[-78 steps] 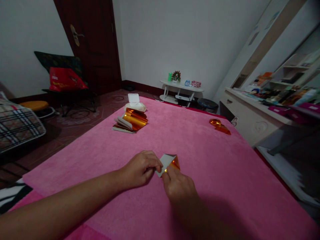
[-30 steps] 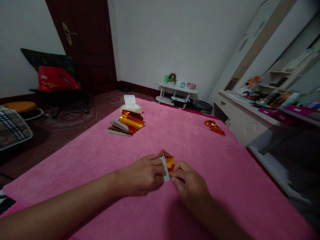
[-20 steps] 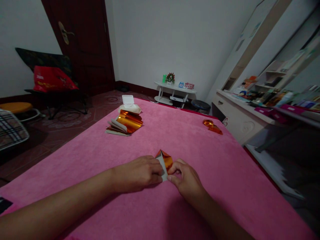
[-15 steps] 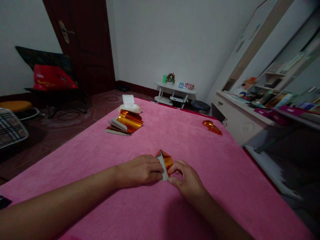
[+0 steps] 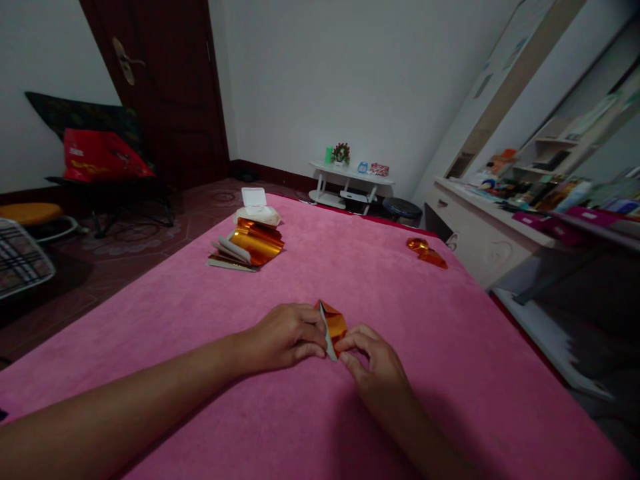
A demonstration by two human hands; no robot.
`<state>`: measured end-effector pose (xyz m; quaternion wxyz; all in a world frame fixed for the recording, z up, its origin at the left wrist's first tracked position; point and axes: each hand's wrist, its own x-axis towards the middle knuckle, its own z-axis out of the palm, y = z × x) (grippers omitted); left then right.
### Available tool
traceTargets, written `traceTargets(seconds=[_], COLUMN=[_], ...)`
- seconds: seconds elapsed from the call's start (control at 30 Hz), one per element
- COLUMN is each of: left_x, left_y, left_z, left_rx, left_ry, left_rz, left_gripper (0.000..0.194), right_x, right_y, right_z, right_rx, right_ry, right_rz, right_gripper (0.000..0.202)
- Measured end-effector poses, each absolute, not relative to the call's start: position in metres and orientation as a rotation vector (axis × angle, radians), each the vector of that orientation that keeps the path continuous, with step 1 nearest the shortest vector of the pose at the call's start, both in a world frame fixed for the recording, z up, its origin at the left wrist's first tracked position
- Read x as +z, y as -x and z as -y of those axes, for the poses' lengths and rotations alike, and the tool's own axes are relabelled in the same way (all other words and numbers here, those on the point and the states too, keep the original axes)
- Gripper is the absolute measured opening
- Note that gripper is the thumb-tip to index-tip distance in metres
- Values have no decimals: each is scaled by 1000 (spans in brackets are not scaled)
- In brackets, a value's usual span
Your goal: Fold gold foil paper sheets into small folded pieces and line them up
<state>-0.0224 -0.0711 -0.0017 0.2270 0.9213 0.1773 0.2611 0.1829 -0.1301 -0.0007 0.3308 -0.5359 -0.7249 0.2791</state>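
A small piece of folded paper (image 5: 334, 325), shiny orange-gold with a pale grey side, lies on the pink cloth (image 5: 280, 413) between my hands. My left hand (image 5: 290, 335) grips its left edge, fingers bent over the grey side. At the lower right edge, the thumb and index finger of my right hand (image 5: 375, 363) pinch the paper. The top of the paper comes to a point. My left fingertips partly cover the grey side.
A stack of gold paper sheets (image 5: 257, 241) lies at the back left, beside an open-lidded white pack (image 5: 257, 210). Folded gold pieces (image 5: 427, 253) lie at the back right. Beyond stand a white side table (image 5: 350, 175) and a cluttered dresser (image 5: 480, 227).
My left fingers have curled inward, and a narrower strip of the grey side shows. My right hand keeps its pinch near the lower right edge. The camera view has shifted slightly.
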Motion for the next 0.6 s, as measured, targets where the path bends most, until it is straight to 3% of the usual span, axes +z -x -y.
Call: traceTargets(seconds=[0.6], left_x=[1], left_y=[9], left_z=[85], left_rx=[753], left_ry=[-2400], left_rz=[-857], left_gripper=[9], right_x=[-4], right_y=[-180], right_z=[131], right_rx=[632], right_ry=[1545], right_rz=[1901], right_gripper=[17])
